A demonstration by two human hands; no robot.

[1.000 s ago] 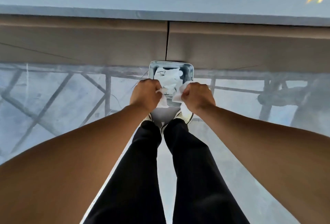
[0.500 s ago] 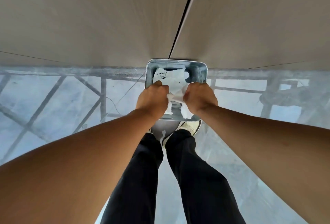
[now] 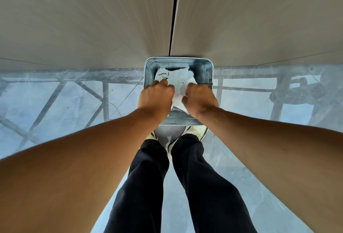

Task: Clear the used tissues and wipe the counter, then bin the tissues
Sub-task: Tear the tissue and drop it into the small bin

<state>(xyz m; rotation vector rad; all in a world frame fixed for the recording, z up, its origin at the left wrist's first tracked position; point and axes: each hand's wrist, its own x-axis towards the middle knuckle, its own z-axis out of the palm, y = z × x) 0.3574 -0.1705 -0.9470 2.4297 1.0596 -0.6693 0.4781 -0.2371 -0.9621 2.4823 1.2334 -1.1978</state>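
A small grey metal bin point(image 3: 208, 71) stands open on the floor against the cabinet, just beyond my feet. White crumpled tissues point(image 3: 176, 78) lie inside it. My left hand point(image 3: 156, 97) and my right hand point(image 3: 200, 98) hover close together over the bin's near half, both fisted. A white tissue point(image 3: 178, 97) is bunched between them, gripped by both, hanging into the bin's mouth.
Beige cabinet fronts point(image 3: 92, 19) with a dark vertical gap fill the top of the view. The glossy grey floor point(image 3: 65, 106) reflects beams. My legs in dark trousers point(image 3: 148, 177) and pale shoes point(image 3: 196, 132) stand right before the bin.
My head has tipped further down and closer: the counter top left the view and the bin looks larger. Both hands sank lower over the bin with the tissue.
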